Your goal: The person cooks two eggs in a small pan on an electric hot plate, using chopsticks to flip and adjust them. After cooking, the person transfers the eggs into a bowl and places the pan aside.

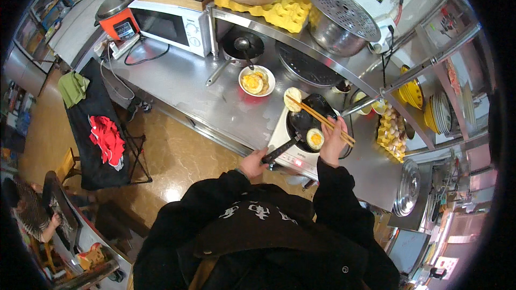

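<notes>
My left hand (252, 164) grips the black handle of a frying pan (297, 123) on a white induction cooker (277, 139) with a lit red display. In my right hand (333, 139) is a pair of wooden chopsticks (316, 116). Their tips hold a fried egg (292, 99), pale side showing, above the pan's far left rim. Another fried egg (315, 139), yolk up, lies in the pan near its right side. To the left on the steel counter, a white bowl (256, 81) contains fried egg with a yellow yolk.
Behind the bowl sits a saucepan (242, 46) with a ladle in it. A microwave (169, 26) and an orange cooker (117, 20) stand at the back left. Egg trays (389, 133) with eggs are at right, under a shelf (342, 68). A person (34, 209) sits at lower left.
</notes>
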`<state>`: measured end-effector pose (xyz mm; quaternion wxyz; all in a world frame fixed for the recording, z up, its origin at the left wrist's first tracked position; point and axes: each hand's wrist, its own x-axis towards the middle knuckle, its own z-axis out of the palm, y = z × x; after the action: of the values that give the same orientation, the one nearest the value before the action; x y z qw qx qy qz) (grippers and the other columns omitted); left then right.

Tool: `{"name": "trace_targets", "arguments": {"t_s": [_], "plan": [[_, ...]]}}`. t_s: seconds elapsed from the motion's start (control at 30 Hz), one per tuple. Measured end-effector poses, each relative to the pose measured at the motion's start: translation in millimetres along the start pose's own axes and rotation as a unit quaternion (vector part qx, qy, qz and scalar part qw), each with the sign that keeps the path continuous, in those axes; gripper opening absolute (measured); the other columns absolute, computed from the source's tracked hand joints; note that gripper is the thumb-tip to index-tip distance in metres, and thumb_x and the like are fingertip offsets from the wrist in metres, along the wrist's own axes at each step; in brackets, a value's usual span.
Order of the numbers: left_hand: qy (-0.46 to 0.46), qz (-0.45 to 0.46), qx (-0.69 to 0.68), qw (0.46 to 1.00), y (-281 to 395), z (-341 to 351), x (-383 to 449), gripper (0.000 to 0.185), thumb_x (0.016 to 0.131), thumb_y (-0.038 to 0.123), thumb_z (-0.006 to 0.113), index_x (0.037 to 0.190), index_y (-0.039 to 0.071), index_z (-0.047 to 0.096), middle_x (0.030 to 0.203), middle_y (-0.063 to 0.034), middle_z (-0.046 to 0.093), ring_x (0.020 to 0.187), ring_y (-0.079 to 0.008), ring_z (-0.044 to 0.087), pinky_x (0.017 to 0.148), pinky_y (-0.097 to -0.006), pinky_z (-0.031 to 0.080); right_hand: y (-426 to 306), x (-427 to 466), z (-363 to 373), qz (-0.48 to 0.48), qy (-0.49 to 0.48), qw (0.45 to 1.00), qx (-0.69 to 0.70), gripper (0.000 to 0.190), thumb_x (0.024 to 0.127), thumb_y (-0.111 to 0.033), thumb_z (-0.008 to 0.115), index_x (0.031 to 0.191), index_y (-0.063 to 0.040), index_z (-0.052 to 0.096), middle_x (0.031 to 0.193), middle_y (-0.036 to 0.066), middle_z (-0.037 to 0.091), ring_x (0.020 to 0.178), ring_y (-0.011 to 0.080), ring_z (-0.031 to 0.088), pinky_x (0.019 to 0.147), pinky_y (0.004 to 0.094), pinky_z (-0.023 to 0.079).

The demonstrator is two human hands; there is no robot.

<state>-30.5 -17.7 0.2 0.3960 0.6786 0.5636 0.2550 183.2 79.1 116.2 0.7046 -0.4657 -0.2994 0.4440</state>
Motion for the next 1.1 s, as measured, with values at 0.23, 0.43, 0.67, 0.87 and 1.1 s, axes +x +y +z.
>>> {"name": "trace_targets", "arguments": {"t_s": [0.23,0.43,0.67,0.87,1.1], "plan": [[0.061,0.022,-0.028,0.997,-24.9,-14.2,-16.0,0.05,0.073,0.019,0.063,0.119,0.008,0.047,0.095,-0.0159,0.056,0.068,-0.0263,0.058,0.06,-0.035,0.047,73.8,24.3,105.8,-0.07,-0.06,0.994,-0.064,0.026,0.091,-0.02,0.045,0.111,-0.003,0.047,0.092,0.008,0.058,0.086,0.0159,0.057,0.073,0.0274,0.047],[0.002,-0.036,-0.032,0.999,-35.1,-28.5,-23.7,0.04,0.075,0.018,0.058,0.112,0.005,0.05,0.096,-0.0181,0.054,0.08,-0.0343,0.056,0.068,-0.04,0.046,116.3,20.8,140.4,-0.119,-0.067,0.96,-0.246,0.027,0.089,-0.019,0.049,0.11,-0.002,0.051,0.09,0.006,0.059,0.083,0.0137,0.055,0.071,0.0251,0.045],[0.066,0.048,-0.04,0.996,-39.4,-19.6,-8.4,0.042,0.076,0.019,0.059,0.115,0.007,0.049,0.092,-0.0164,0.056,0.069,-0.0276,0.058,0.061,-0.0358,0.047,41.3,-26.1,97.5,-0.099,-0.139,0.967,-0.187,0.026,0.091,-0.017,0.043,0.11,0.001,0.047,0.099,0.011,0.056,0.091,0.0186,0.056,0.081,0.0288,0.046],[-0.016,0.023,-0.073,0.997,-23.8,-1.1,9.5,0.046,0.079,0.018,0.058,0.119,0.0,0.044,0.098,-0.0198,0.054,0.074,-0.0274,0.058,0.066,-0.0347,0.047,-38.0,-44.7,8.1,-0.161,-0.046,0.964,-0.205,0.019,0.09,-0.014,0.046,0.102,0.0,0.051,0.093,0.011,0.059,0.085,0.0157,0.056,0.078,0.0276,0.046],[-0.037,0.067,-0.064,0.995,-2.6,14.6,23.2,0.047,0.076,0.012,0.056,0.121,0.007,0.043,0.094,-0.0217,0.056,0.084,-0.0355,0.055,0.072,-0.04,0.045,-66.7,-61.1,-84.8,-0.13,0.112,0.964,-0.205,0.019,0.091,-0.015,0.045,0.1,0.001,0.052,0.091,0.011,0.059,0.087,0.018,0.057,0.077,0.0294,0.049]]}}
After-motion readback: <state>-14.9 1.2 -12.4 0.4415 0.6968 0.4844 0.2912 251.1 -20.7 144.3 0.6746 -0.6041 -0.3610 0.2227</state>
